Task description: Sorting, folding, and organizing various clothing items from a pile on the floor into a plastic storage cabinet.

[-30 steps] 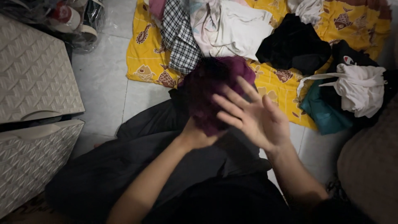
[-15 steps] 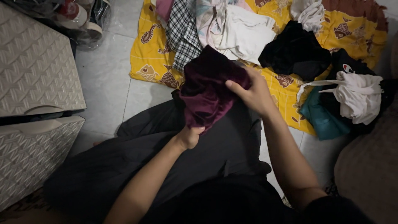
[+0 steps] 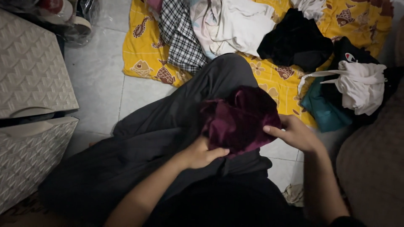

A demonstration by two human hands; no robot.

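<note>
My left hand (image 3: 202, 153) and right hand (image 3: 296, 134) pinch the maroon velvet garment (image 3: 240, 122) closed-fingered; its slippery pile may slide free.

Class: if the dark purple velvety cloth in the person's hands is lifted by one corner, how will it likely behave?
The purple cloth would probably droop and unfold, since it bunches in soft folds between the left hand and right hand. Its sheen suggests a smooth nap, so it may slide. It looks light and unbreakable.

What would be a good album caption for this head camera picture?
Both hands, left hand and right hand, hold a maroon velvet garment over the lap, beside clothes on a yellow sheet.
</note>
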